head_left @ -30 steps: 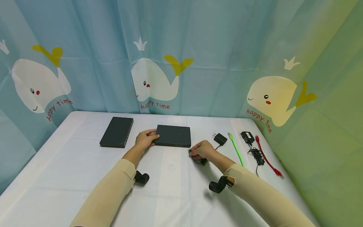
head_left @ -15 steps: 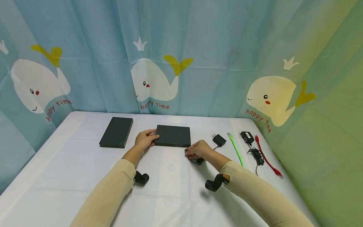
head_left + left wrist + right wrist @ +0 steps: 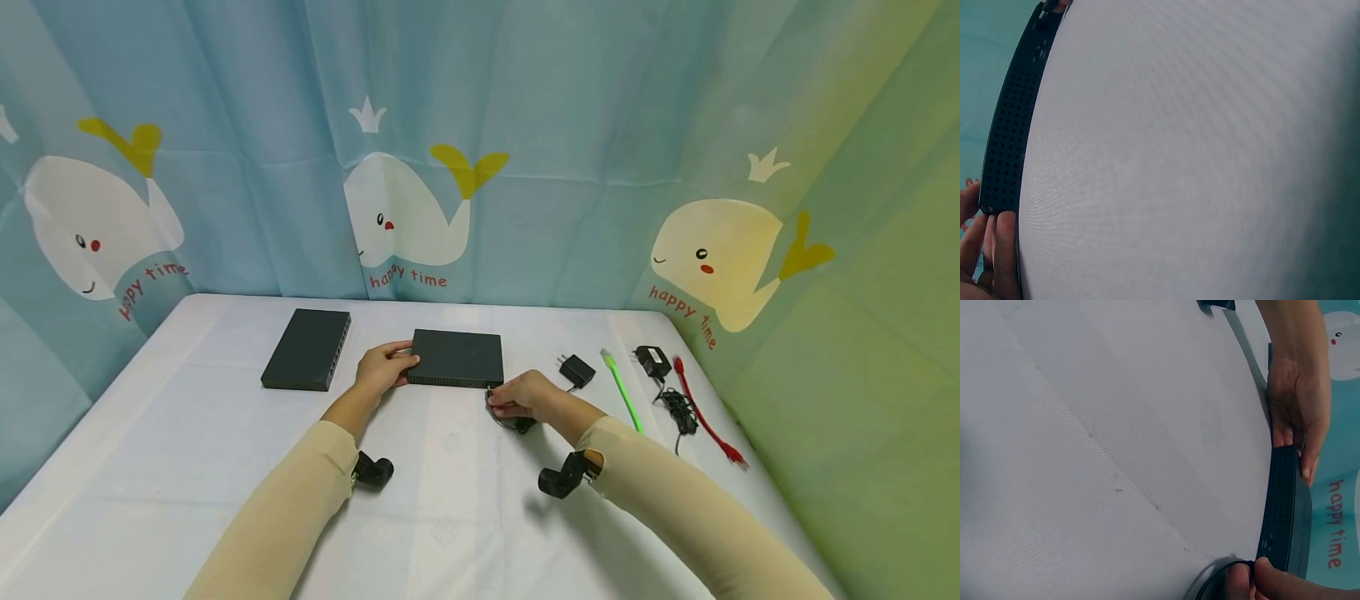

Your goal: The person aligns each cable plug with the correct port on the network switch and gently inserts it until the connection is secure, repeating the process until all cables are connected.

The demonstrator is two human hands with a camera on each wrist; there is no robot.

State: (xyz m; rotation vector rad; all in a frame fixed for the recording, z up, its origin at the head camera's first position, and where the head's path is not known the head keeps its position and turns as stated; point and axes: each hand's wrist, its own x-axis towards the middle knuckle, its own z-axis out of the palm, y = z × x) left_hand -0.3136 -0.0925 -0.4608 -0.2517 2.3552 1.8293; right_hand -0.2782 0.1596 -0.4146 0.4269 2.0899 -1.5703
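Black box (image 3: pixel 457 357): on the tabletop (image 3: pixel 420 517), between the hands, its perforated edge facing the person.
Left hand (image 3: pixel 386 367): grips the end of the box beside it.
Right hand (image 3: pixel 528 395): pinches a thin black cable (image 3: pixel 1215 579) by its tip, at the perforated edge; whether the tip has entered a socket cannot be told.
Handling the tip: best lined up square to the edge and pressed gently, the left hand bracing the box against sliding.
Left of left hand: a second black box (image 3: pixel 306 350).
Just beyond right hand: a black adapter (image 3: pixel 577 372).
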